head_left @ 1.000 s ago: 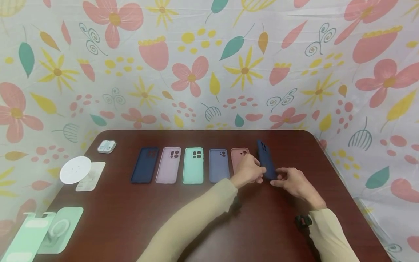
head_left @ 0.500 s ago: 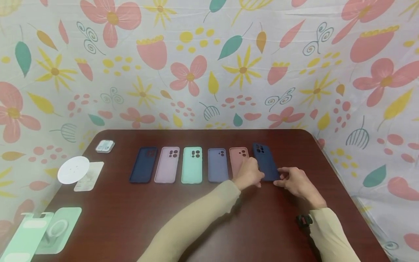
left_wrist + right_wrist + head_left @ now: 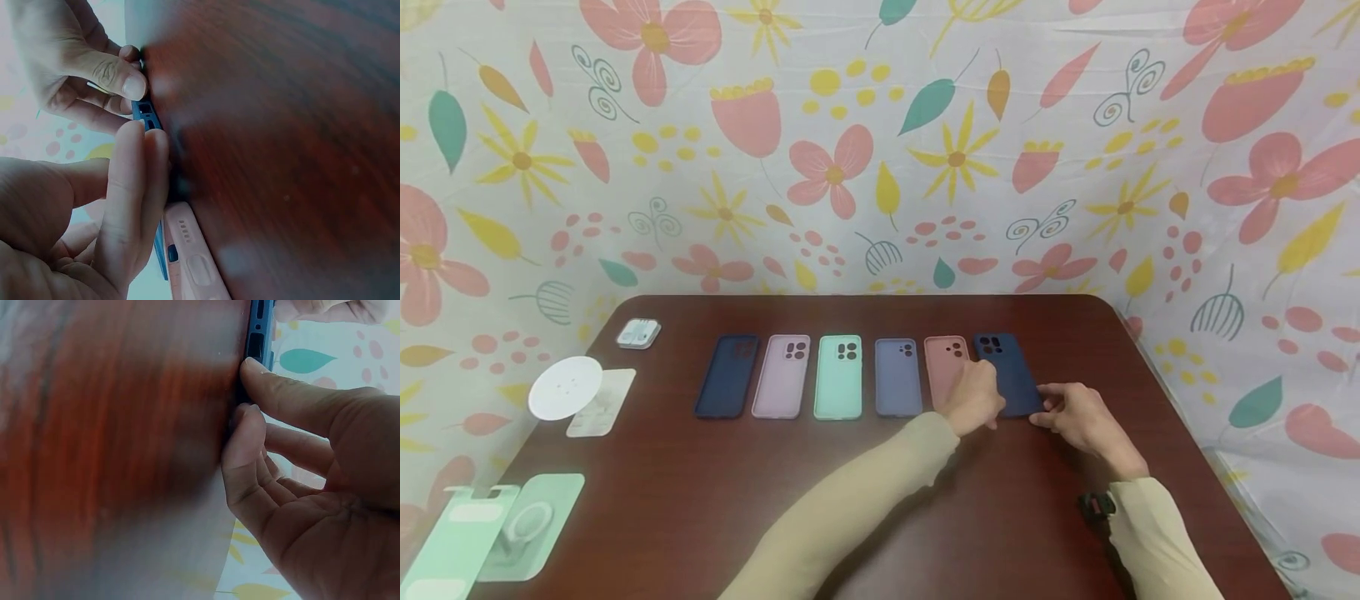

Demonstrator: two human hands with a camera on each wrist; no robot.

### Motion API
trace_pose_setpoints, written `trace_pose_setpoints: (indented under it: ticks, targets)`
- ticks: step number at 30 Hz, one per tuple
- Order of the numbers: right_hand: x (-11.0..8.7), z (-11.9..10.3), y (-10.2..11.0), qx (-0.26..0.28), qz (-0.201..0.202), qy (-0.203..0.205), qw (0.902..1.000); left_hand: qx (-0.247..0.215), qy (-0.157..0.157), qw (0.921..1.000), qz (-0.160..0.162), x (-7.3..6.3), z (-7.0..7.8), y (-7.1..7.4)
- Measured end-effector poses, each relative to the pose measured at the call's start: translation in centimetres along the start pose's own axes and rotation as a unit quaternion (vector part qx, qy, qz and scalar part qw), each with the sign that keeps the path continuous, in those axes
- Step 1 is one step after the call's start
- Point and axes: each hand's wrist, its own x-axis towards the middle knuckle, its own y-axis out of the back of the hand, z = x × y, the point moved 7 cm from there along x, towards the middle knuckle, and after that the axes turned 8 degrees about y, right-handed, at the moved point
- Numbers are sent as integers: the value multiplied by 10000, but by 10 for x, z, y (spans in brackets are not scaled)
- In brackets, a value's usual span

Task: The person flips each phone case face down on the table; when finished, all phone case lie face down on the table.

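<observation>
In the head view a dark blue phone case (image 3: 1018,379) lies back side up at the right end of a row of cases, slightly slanted. My left hand (image 3: 974,397) holds its lower left corner and covers the lower part of a pink phone case (image 3: 942,367). At the lower right corner, my right hand (image 3: 1078,418) pinches the edge between thumb and finger. The left wrist view shows fingertips of both hands on the dark blue case's port edge (image 3: 145,110), close to the table. In the right wrist view my right thumb (image 3: 275,387) presses that edge.
Leftward in the row lie a grey-blue case (image 3: 898,379), a mint case (image 3: 838,379), a lilac case (image 3: 781,379) and another dark blue case (image 3: 727,379). A white round-topped stand (image 3: 567,388), green stand (image 3: 527,525) and small white box (image 3: 638,333) line the table's left side.
The dark blue case has come down from tilted on its long edge to lying flat, its top swinging left. Both hands stayed at its lower end, shifting only slightly.
</observation>
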Motion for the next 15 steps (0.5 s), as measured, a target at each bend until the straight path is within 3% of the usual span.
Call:
trace_pose_setpoints:
  ticks: [5,10,15]
  targets:
    - [0,1,0,-104,47,-34,9999,29,-228,9996,188,-8,3,5]
    - [-5,-1,3,-262,118,-108,9995,-250,-257,9993,122,-33,9,28]
    - [-11,-15,5,-235,369,-33,9990,-481,-385,9981,8,-43,7,46]
